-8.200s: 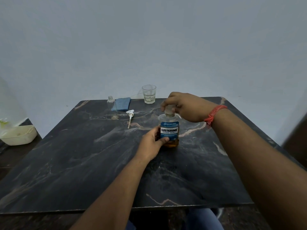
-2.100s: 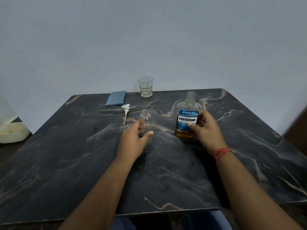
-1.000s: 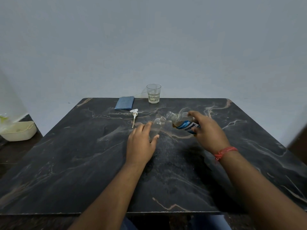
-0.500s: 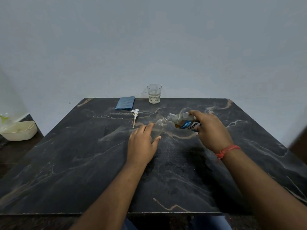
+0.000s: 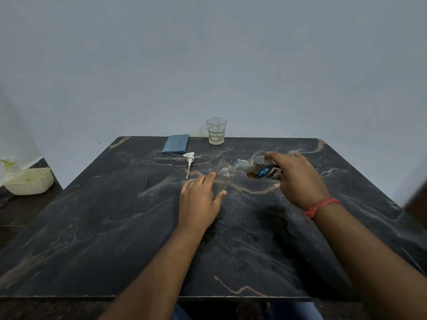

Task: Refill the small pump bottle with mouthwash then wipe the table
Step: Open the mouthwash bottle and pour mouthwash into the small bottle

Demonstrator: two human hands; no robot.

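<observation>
Pouring: right hand [image 5: 298, 179] grips tilted amber-filled mouthwash bottle [image 5: 261, 171]
Receiving: left hand [image 5: 198, 199] grips small clear plastic bottle [image 5: 223, 180], mouths touching

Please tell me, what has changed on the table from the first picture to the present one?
The mouthwash bottle, then upright and being uncapped, is now open, tipped left in the right hand, its mouth at the neck of the small bottle. That bottle left the far edge and now leans in the left hand. The pump, blue cloth and glass stayed put.
</observation>
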